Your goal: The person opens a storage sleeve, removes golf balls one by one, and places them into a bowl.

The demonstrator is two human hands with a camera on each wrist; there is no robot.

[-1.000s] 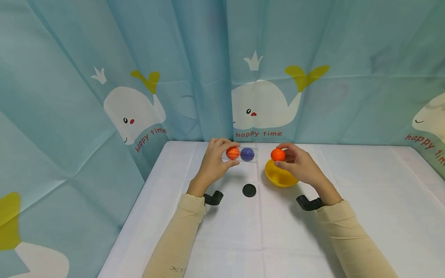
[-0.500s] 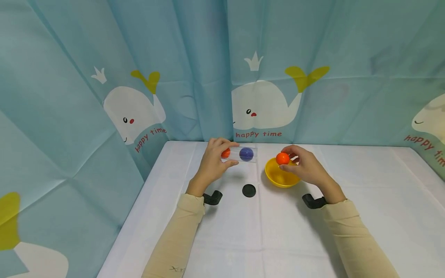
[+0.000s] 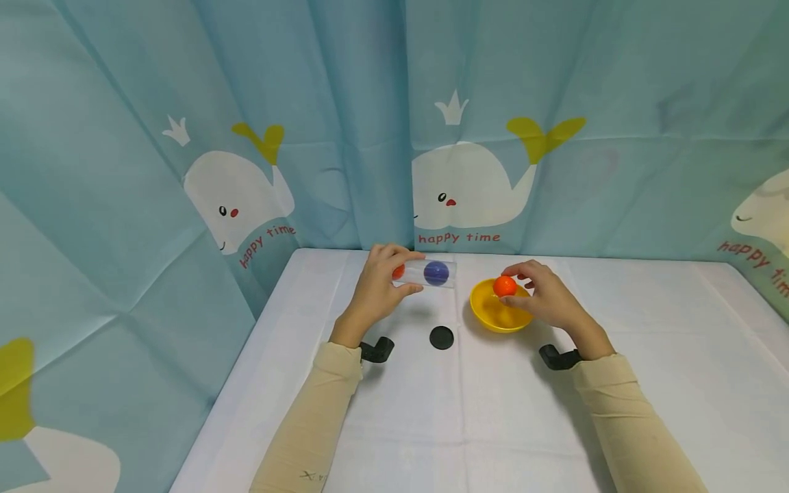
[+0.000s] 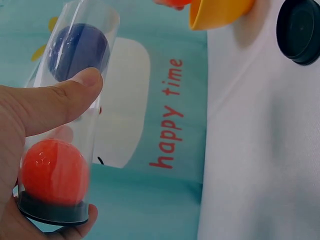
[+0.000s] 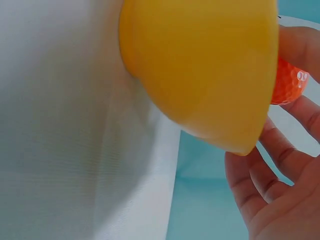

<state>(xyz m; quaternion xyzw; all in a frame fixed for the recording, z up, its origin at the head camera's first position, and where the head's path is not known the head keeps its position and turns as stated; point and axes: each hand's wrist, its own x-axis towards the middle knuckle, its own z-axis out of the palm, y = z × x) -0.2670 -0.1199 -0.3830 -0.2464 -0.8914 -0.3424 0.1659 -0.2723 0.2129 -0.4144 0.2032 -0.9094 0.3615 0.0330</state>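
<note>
My left hand (image 3: 374, 291) grips a clear plastic tube (image 3: 416, 273) lying roughly level above the table. Inside are a blue ball (image 3: 436, 273) towards the right end and an orange ball (image 4: 55, 172) against the black end cap (image 4: 52, 211), with a gap between them. My right hand (image 3: 545, 298) pinches an orange golf ball (image 3: 504, 285) between thumb and fingers, over the yellow bowl (image 3: 493, 319). Its dimples show in the right wrist view, where the bowl's wall partly hides it. Most of the bowl's inside is out of sight there.
A loose black cap (image 3: 441, 337) lies on the white-covered table (image 3: 425, 424), in front of and between the hands. Behind and to the left hangs a blue curtain (image 3: 357, 137) printed with whales. Each wrist carries a black camera mount (image 3: 377, 350).
My right hand has moved right and down with the golf ball, away from the tube to over the bowl. In the tube, the orange ball has slid left, apart from the blue one.
</note>
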